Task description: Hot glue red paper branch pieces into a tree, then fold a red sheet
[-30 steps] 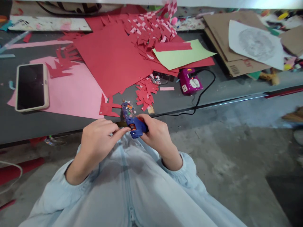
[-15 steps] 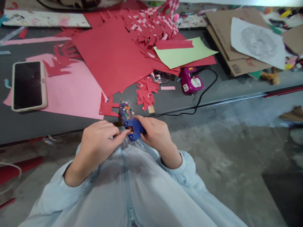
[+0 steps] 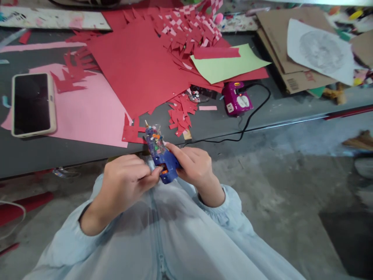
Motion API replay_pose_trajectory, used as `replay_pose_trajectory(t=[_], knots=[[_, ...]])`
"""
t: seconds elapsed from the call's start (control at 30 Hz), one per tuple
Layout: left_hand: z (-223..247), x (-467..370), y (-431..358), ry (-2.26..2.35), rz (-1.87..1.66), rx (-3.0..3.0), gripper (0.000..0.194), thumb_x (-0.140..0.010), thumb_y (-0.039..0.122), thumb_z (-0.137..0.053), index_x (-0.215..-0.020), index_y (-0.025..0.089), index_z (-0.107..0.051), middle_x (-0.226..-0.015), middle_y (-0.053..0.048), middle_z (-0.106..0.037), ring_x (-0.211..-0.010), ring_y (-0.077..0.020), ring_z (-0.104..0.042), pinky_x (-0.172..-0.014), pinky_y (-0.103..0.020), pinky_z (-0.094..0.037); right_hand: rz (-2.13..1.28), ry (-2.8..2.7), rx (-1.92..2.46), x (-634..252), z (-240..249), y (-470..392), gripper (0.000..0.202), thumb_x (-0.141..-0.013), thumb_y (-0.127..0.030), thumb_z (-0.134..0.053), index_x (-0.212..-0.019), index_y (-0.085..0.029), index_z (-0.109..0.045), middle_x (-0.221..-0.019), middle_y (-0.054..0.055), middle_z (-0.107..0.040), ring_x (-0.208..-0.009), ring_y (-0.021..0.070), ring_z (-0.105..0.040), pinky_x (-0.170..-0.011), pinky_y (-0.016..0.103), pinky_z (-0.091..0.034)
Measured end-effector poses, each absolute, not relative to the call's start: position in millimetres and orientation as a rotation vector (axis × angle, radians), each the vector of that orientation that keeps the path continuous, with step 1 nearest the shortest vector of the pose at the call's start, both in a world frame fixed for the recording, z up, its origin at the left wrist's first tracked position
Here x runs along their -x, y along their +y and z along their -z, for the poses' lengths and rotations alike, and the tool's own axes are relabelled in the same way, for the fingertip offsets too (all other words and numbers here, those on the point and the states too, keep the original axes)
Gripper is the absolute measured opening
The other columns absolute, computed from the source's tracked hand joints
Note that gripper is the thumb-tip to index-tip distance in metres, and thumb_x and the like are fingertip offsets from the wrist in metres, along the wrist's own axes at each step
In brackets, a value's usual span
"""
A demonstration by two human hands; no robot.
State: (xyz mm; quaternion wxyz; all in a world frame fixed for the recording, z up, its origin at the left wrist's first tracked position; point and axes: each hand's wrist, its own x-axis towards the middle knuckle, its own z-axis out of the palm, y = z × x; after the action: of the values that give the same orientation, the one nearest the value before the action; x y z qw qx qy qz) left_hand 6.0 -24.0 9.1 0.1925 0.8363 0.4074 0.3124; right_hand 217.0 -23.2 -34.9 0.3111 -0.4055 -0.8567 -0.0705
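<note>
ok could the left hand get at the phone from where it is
Probably yes: the phone lies uncovered off to that side, with just flat pink paper and desk between it and the left hand. That hand would likely have to leave the blue glue gun first.

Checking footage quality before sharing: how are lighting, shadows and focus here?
Head view: soft shadow on pale blue zipped jacket; head view: bright glint along grey table's front edge; head view: blue plastic glue gun slightly soft; head view: grey print on white paper sheet indistinct.
</note>
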Motion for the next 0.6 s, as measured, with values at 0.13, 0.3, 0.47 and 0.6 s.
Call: replay_pose_trajectory(t=[0.13,0.3,0.47,0.6], knots=[[-8.8,-5.7,-25.9,1.136,-0.899,-2.352,0.047,-0.093,0.022,-0.061,-0.05,0.019,-0.04,-0.049,0.006,-0.038,-0.05,-0.0088,-0.035,-0.05,-0.025,-0.031,0.211,-2.275,1.062,-218.1,32.9,-23.4,0.047,-0.096,-0.016,-0.036,-0.139,-0.007,-0.05,-0.064,0.0,-0.061,-0.057,0.0134,-0.055,-0.058,0.028,-0.042],[-8.0,-5.0,-27.2,1.124,-0.876,-2.349,0.047,-0.093,0.024,-0.06,-0.05,0.019,-0.041,-0.049,0.006,-0.04,-0.05,-0.0088,-0.035,-0.051,-0.026,-0.032,0.203,-2.282,1.037,-219.4,33.9,-23.6,0.05,-0.097,-0.017,-0.036,-0.144,-0.006,-0.045,-0.063,0.0,-0.059,-0.057,0.0135,-0.052,-0.058,0.028,-0.04],[-8.1,-5.0,-27.5,1.126,-0.864,-2.369,0.048,-0.094,0.024,-0.058,-0.05,0.019,-0.04,-0.048,0.006,-0.039,-0.049,-0.0093,-0.035,-0.051,-0.026,-0.032,0.218,-2.295,1.047,-219.8,34.6,-24.7,0.05,-0.097,-0.018,-0.037,-0.145,-0.008,-0.046,-0.065,0.0,-0.062,-0.058,0.0134,-0.054,-0.06,0.028,-0.042],[-9.1,-5.4,-23.8,1.177,-0.897,-2.427,0.046,-0.094,0.025,-0.059,-0.051,0.019,-0.043,-0.049,0.006,-0.042,-0.05,-0.0094,-0.038,-0.052,-0.025,-0.034,0.166,-2.223,1.104,-217.3,35.0,-24.6,0.043,-0.097,-0.027,-0.042,-0.135,-0.012,-0.056,-0.07,0.003,-0.067,-0.061,0.014,-0.061,-0.061,0.026,-0.047]])
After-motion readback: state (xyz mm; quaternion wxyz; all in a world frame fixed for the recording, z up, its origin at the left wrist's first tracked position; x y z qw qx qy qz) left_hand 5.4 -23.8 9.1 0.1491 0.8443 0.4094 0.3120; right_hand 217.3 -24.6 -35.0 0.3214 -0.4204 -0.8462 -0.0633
